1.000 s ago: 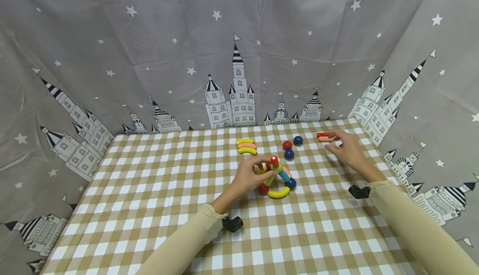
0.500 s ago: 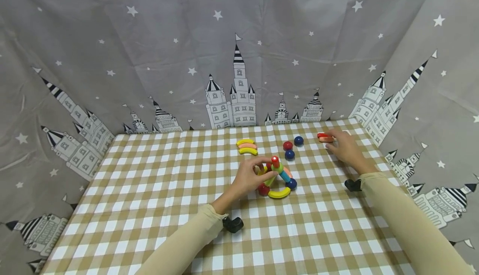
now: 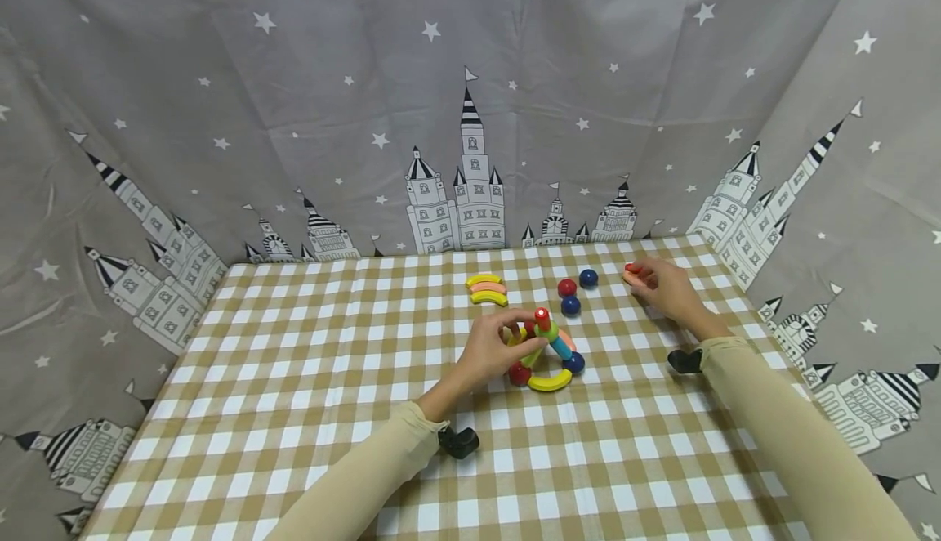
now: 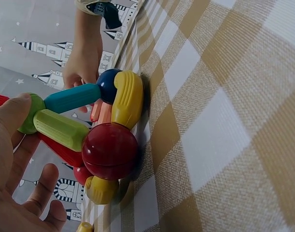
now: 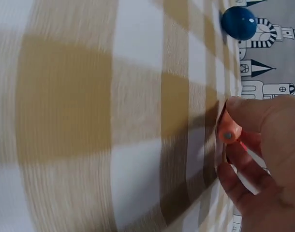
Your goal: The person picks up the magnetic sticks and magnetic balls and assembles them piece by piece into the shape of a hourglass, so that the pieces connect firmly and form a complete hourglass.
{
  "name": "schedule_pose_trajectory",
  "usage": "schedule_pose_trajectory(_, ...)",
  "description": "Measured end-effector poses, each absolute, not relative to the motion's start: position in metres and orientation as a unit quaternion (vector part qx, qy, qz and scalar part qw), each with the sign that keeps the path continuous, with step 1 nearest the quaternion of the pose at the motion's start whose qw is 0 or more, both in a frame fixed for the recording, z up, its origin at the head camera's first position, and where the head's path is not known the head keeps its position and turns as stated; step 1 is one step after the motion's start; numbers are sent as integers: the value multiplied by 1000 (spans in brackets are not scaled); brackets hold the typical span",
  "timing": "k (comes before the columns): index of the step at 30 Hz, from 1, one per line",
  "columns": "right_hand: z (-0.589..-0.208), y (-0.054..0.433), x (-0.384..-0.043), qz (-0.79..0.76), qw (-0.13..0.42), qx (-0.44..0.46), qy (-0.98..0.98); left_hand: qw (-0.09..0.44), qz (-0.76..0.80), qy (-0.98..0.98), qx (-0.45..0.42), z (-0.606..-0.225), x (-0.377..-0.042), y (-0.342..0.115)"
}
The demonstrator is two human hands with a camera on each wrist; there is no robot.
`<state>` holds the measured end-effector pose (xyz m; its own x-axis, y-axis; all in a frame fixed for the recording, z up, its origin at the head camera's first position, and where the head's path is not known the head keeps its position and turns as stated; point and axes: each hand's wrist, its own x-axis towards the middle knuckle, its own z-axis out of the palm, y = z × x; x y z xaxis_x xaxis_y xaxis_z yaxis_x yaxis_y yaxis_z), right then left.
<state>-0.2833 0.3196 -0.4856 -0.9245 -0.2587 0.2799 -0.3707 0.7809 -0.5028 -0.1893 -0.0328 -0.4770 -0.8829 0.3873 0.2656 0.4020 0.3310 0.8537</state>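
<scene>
My left hand (image 3: 491,349) pinches the light green ball (image 4: 35,115) at the top of a small pyramid of magnetic sticks and balls. From it a teal stick (image 4: 72,98) runs down to a blue ball (image 4: 108,85), and a light green stick (image 4: 60,129) to a dark red ball (image 4: 110,151). Curved yellow pieces (image 3: 550,382) form part of the base, and a red stick (image 3: 542,318) points up from the top. At the back right, my right hand (image 3: 667,289) holds an orange stick (image 5: 229,131) between thumb and fingers, beside a red stick (image 3: 632,267) partly hidden by the hand.
Behind the pyramid lie a red ball (image 3: 566,288) and two blue balls (image 3: 588,278). Curved yellow and pink pieces (image 3: 487,288) lie side by side further left. A checked cloth (image 3: 294,410) covers the table, and a grey castle-print curtain (image 3: 331,59) stands around it.
My right hand has moved slightly left and closed on the orange stick, and the orange and red pair has turned a little. The left hand has stayed on the pyramid's top.
</scene>
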Motion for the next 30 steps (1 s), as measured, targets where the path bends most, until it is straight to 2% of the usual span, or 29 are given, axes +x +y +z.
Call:
schedule_pose_trajectory(9,-488,315,-285,310,20,102,-945,5,-528,-815,-239,-478,-189,-33)
schedule_pose_trajectory(16,-484,310,-287,295,-25,97,-950,1,-535,-812,-233,-478,-189,-34)
schedule_pose_trajectory(22,-481,303,-284,302,-24,111,-946,2,-535,-811,-238,-478,-188,-33)
schedule_pose_trajectory(30,-466,290,-266,321,25,140,-936,17,-524,-816,-244,-476,-188,-32)
